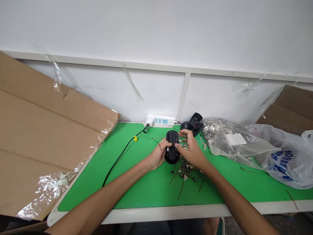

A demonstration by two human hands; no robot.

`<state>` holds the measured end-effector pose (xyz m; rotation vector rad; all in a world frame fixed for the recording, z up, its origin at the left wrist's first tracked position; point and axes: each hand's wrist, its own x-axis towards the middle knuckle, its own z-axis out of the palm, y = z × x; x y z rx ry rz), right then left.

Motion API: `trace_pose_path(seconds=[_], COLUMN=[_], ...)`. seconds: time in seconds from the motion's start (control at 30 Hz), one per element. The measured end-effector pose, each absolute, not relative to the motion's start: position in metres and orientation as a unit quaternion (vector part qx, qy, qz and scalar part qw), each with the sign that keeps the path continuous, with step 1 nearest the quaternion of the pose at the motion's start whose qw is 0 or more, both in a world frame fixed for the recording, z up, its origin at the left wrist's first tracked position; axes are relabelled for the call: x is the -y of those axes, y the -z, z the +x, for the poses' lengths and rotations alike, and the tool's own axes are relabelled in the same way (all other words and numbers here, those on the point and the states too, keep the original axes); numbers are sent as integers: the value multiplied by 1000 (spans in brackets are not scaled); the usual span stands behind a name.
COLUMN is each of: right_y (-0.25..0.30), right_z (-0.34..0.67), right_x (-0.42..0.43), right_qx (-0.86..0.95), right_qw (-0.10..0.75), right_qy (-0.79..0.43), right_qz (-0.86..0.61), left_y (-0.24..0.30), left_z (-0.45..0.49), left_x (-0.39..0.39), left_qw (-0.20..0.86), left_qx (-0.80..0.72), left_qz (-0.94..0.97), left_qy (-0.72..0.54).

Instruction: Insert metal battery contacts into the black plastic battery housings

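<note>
Both hands are at a black plastic housing (172, 156) with an open, ribbed compartment in its upper half and small screw holes lower down. My left hand (157, 155) grips its left side, thumb on the front. On the right side, my right hand (192, 148) has its thumb pressed to the middle and its fingers curled near the upper edge. A thin red wire and a black wire (157, 142) stick out to the left. Just below the housing lies a pile of small metal contacts (187, 169) with reddish wires. Whatever is under the right thumb is hidden.
More black housings (195, 122) are stacked behind my right hand. A white power strip (161, 120) with a black cable (119, 156) stands against the wall. Clear plastic bags (225, 137) lie right, a cardboard sheet (49, 130) left. The table mat (137, 192) is green.
</note>
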<state>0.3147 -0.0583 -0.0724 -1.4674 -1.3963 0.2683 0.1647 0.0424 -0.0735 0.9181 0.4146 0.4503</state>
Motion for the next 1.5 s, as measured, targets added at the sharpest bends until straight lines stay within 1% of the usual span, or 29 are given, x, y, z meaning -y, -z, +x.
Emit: trace_pose_path(seconds=[0.1,0.17,0.43,0.7,1.17,1.3,1.37,1.43,1.5], right_y=[67,64,65,71,75,76,77,78,78], right_z=[319,319,318,314,317,315,313,312,311], right_x=[59,59,58,55,51,50,49,48,48], right_qx=[612,633,640,639,645,617,577,509,432], right_qw=[511,499,487,483,477,508,550,606,658], right_qy=[-52,-40,-86,-70,-77,-100,-140,-207,-271], right_qz=[-601,-590,-588,-594,-592,-593,-587,-576,-554], left_y=[76,77,77,82,80,76,74,73,74], left_z=[165,165,166,167,167,165,165,164,163], left_x=[-44,-45,-41,-40,-36,-37,-37,-36,-35], left_qw=[866,869,862,859,856,856,857,854,834], left_qx=[-195,-192,-214,-223,-226,-222,-213,-197,-176], left_qz=[421,416,413,408,396,399,407,424,459], left_qy=[-189,-187,-200,-215,-246,-242,-232,-228,-249])
